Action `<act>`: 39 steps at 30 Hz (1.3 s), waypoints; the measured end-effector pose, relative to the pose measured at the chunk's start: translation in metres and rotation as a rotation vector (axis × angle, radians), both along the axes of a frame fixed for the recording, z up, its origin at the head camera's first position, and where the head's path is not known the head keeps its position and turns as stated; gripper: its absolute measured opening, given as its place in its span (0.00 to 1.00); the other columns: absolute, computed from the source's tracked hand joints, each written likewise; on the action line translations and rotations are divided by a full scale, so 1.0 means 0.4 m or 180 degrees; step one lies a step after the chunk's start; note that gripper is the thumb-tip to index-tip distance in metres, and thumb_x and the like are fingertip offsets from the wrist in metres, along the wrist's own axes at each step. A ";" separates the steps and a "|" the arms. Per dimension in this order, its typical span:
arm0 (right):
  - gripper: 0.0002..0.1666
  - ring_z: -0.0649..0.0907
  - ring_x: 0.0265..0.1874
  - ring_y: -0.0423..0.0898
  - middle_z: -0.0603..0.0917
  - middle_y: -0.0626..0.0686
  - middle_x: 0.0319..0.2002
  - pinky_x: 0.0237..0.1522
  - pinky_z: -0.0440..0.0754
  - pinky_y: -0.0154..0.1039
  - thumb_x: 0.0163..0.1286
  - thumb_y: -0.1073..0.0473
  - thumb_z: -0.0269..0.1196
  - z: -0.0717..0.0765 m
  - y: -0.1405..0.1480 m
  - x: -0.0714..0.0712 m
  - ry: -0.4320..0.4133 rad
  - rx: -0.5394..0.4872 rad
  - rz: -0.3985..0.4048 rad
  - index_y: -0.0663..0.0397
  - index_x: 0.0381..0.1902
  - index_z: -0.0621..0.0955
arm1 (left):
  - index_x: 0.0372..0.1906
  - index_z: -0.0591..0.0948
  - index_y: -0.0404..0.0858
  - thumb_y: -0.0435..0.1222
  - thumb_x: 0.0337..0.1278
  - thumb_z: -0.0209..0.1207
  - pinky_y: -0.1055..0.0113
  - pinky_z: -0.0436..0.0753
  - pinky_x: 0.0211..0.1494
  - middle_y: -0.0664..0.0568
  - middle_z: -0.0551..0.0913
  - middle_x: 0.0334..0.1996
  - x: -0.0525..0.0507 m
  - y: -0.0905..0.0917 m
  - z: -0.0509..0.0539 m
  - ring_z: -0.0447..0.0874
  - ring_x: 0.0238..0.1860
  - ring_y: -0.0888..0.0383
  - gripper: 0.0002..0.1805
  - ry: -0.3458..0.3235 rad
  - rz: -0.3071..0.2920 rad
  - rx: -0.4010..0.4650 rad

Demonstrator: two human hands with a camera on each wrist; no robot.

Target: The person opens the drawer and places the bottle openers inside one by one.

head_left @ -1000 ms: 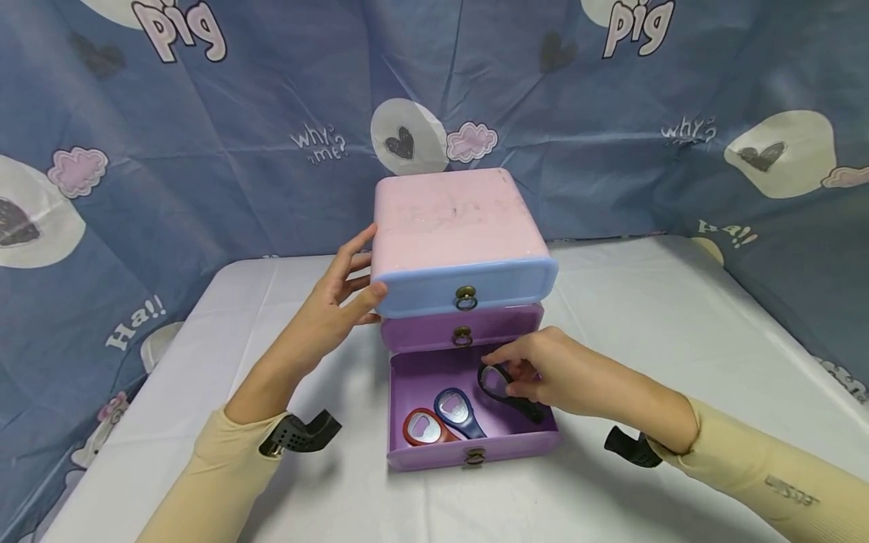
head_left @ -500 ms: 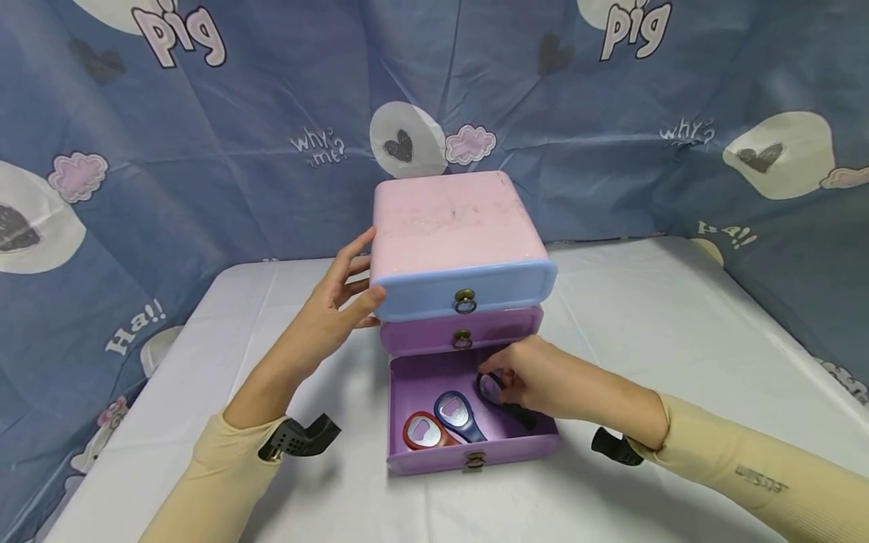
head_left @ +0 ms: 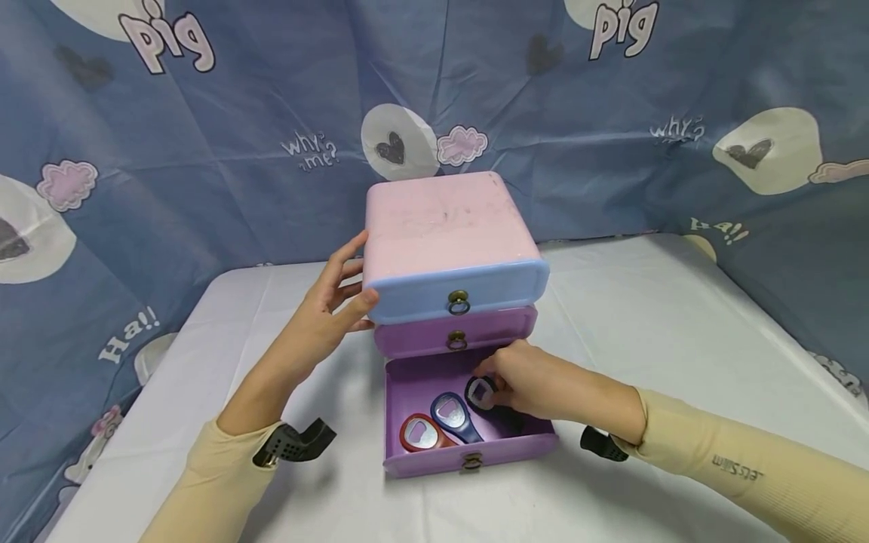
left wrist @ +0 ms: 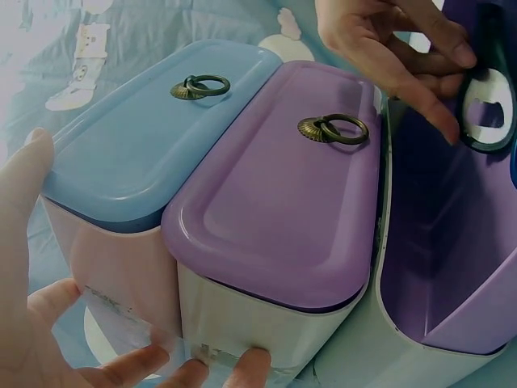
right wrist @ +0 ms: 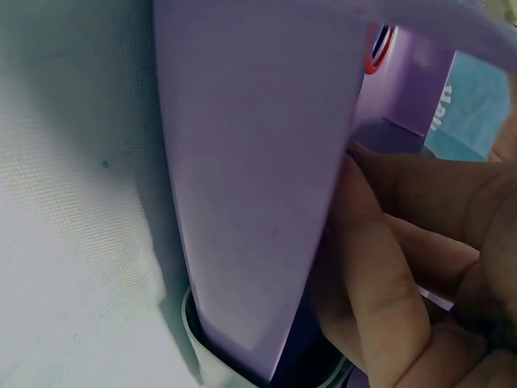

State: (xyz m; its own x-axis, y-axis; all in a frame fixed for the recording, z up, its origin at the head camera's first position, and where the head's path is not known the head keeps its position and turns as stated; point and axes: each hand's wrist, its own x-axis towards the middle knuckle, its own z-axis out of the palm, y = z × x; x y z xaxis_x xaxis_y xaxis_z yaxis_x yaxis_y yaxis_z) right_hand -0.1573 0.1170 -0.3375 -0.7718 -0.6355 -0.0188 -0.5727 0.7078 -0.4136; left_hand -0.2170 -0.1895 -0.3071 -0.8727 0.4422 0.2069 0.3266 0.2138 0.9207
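A small stacked drawer cabinet with a pink top (head_left: 448,219) stands mid-table. My left hand (head_left: 322,313) rests against its left side, fingers spread on the wall, thumb at the edge of the blue drawer front (left wrist: 161,137). The lowest purple drawer (head_left: 468,457) is pulled out. Inside it, my right hand (head_left: 536,381) pinches a black bottle opener (head_left: 480,392) by its edge, between index finger and thumb. The hand covers much of its handle in the head view. To its left lie a blue bottle opener (head_left: 451,411) and a red bottle opener (head_left: 419,433).
Above the pulled-out drawer, the middle purple drawer (head_left: 421,336) is closed, like the blue one. Brass ring pulls (head_left: 458,302) hang on the fronts. White cloth (head_left: 638,317) covers the table, and a blue printed curtain (head_left: 271,90) hangs behind it.
My right hand has moved left and lower into the drawer with the black bottle opener, which now lies closer to the blue one. The left hand has stayed on the cabinet.
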 end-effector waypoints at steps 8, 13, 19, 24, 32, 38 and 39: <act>0.13 0.82 0.28 0.32 0.90 0.46 0.31 0.31 0.81 0.28 0.68 0.70 0.73 0.011 0.016 0.010 -0.0044 -0.0170 0.0085 0.61 0.50 0.91 | 0.86 0.52 0.72 0.50 0.81 0.59 0.37 0.83 0.64 0.46 0.59 0.82 0.005 -0.001 -0.006 0.64 0.81 0.40 0.40 -0.0003 0.0001 0.0021; 0.08 0.79 0.25 0.30 0.89 0.43 0.31 0.29 0.81 0.29 0.72 0.64 0.72 0.041 0.035 0.051 -0.0030 -0.0517 0.0058 0.57 0.48 0.91 | 0.85 0.52 0.73 0.51 0.80 0.59 0.40 0.84 0.63 0.47 0.60 0.82 0.001 -0.001 -0.007 0.64 0.81 0.41 0.40 0.0008 -0.0004 0.0031; 0.08 0.75 0.24 0.26 0.87 0.35 0.31 0.26 0.80 0.29 0.78 0.53 0.69 0.059 0.044 0.141 -0.0108 -0.0926 0.0116 0.46 0.47 0.91 | 0.85 0.52 0.73 0.52 0.80 0.59 0.44 0.85 0.61 0.47 0.61 0.81 -0.001 -0.001 -0.003 0.64 0.81 0.42 0.40 0.0000 0.0003 0.0034; 0.14 0.81 0.33 0.24 0.90 0.35 0.41 0.30 0.83 0.26 0.81 0.46 0.65 0.038 0.049 0.204 -0.0357 -0.1036 0.0345 0.45 0.51 0.91 | 0.85 0.52 0.73 0.51 0.80 0.59 0.43 0.85 0.62 0.46 0.60 0.82 -0.001 0.000 -0.002 0.65 0.81 0.42 0.40 -0.0013 0.0023 0.0026; 0.22 0.86 0.32 0.27 0.93 0.49 0.51 0.35 0.89 0.32 0.82 0.52 0.64 -0.036 0.084 0.231 -0.1562 -0.1312 0.0344 0.62 0.62 0.87 | 0.86 0.52 0.73 0.49 0.81 0.58 0.42 0.85 0.62 0.46 0.60 0.82 -0.007 0.009 -0.001 0.65 0.81 0.42 0.40 -0.0033 0.0026 0.0032; 0.30 0.87 0.28 0.33 0.94 0.54 0.40 0.31 0.89 0.34 0.83 0.55 0.62 -0.108 0.077 0.233 -0.2383 -0.1713 0.0022 0.76 0.69 0.77 | 0.86 0.52 0.72 0.50 0.81 0.59 0.39 0.84 0.63 0.46 0.60 0.82 -0.004 0.004 -0.003 0.64 0.81 0.40 0.40 -0.0007 0.0019 0.0025; 0.32 0.88 0.27 0.34 0.94 0.53 0.35 0.31 0.89 0.33 0.84 0.54 0.62 -0.118 0.074 0.234 -0.2467 -0.1788 -0.0032 0.78 0.70 0.75 | 0.86 0.52 0.72 0.50 0.81 0.59 0.39 0.85 0.63 0.46 0.60 0.82 -0.004 0.003 -0.003 0.64 0.81 0.40 0.40 0.0001 0.0021 0.0022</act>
